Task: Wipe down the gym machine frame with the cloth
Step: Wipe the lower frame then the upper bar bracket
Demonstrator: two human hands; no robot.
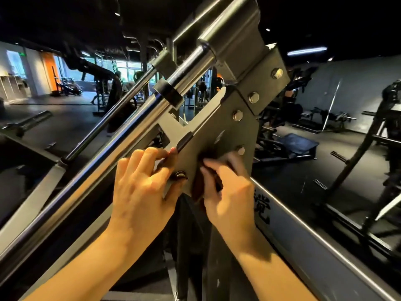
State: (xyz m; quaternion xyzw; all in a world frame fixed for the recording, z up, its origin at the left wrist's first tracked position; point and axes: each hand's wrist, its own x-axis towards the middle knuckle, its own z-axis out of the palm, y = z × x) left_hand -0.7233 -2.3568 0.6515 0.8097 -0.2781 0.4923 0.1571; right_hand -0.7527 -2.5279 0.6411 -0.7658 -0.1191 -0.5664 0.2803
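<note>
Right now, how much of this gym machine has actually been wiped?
Done: nothing shows which parts are already clean. In hand: the right hand, blurred, holds the dark cloth against the grey bolted plate, while the left hand grips the plate's edge. Left, likely: the chrome rail, the upper bracket and the lower beam, none under the cloth now.

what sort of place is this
Most likely a commercial gym: a bolted steel machine frame with chrome guide rods up close, more weight machines across the dark floor, and a pegged rack on the right.
</note>
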